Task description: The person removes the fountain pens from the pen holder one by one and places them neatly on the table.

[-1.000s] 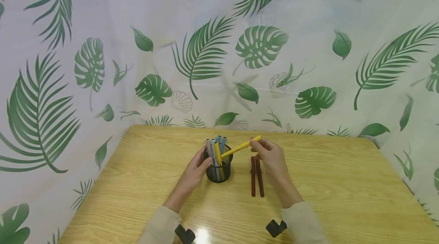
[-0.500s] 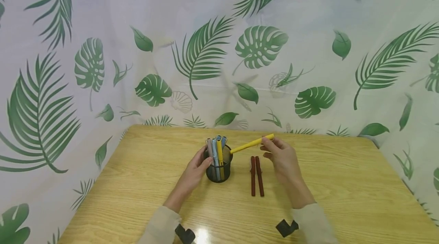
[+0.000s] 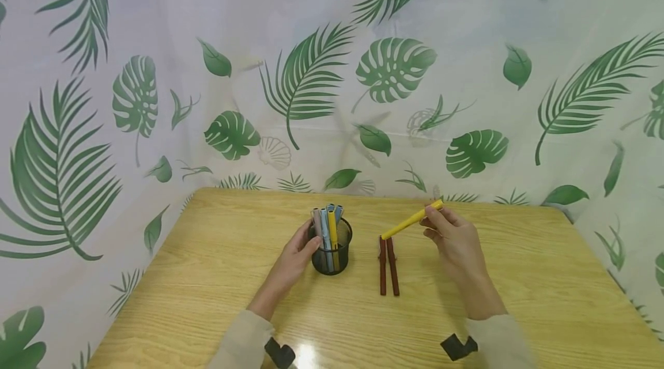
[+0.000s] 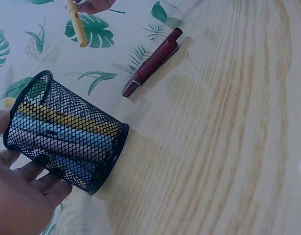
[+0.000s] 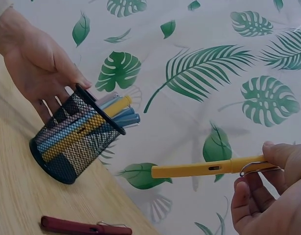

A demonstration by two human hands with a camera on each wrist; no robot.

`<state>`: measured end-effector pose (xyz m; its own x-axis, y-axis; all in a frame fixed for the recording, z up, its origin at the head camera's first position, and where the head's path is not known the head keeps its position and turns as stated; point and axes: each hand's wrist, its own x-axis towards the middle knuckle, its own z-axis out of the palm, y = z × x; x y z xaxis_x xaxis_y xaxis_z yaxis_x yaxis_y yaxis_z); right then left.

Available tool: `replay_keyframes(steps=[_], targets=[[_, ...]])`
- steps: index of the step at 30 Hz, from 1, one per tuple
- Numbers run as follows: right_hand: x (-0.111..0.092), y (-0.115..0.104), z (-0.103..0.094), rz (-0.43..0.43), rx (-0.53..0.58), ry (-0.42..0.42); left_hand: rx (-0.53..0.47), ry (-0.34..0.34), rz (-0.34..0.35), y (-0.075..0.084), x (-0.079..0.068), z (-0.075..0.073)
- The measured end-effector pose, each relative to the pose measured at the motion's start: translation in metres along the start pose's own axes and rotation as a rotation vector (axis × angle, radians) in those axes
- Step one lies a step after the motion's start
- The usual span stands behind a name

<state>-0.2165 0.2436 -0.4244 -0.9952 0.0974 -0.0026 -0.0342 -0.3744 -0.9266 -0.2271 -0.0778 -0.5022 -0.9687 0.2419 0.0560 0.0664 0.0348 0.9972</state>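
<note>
My left hand (image 3: 297,251) holds the side of a black mesh pen holder (image 4: 67,132), thumb at its rim and fingers against the mesh. Inside stand a yellow pen (image 3: 332,229), several blue pens (image 3: 325,226) and a greyish one (image 3: 316,221). Raised over the table, my right hand (image 3: 456,236) pinches a second yellow pen (image 5: 199,169) by its clip end; the other end points left, toward the holder. Below that pen's free end, two dark red pens (image 3: 390,268) lie side by side on the table, clips visible.
The wood-grain table (image 3: 233,300) stretches out to both sides of the hands. Behind it hangs a white cloth (image 3: 321,6) printed with green leaves. A black wrist mount (image 3: 459,347) sits at my right sleeve.
My right hand has drawn the yellow pen out of the holder and carried it right, to above the red pens. The left hand stays at the holder.
</note>
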Motion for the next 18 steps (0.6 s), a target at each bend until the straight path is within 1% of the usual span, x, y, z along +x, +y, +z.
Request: replay_keyframes(steps=[10, 18], targets=[[-0.005, -0.012, -0.020, -0.012, 0.014, 0.022, 0.002, -0.001, -0.009, 0.000, 0.000, 0.000], [-0.010, -0.014, -0.038, -0.030, 0.004, 0.017, 0.001, 0.003, -0.009, 0.000, 0.000, 0.001]])
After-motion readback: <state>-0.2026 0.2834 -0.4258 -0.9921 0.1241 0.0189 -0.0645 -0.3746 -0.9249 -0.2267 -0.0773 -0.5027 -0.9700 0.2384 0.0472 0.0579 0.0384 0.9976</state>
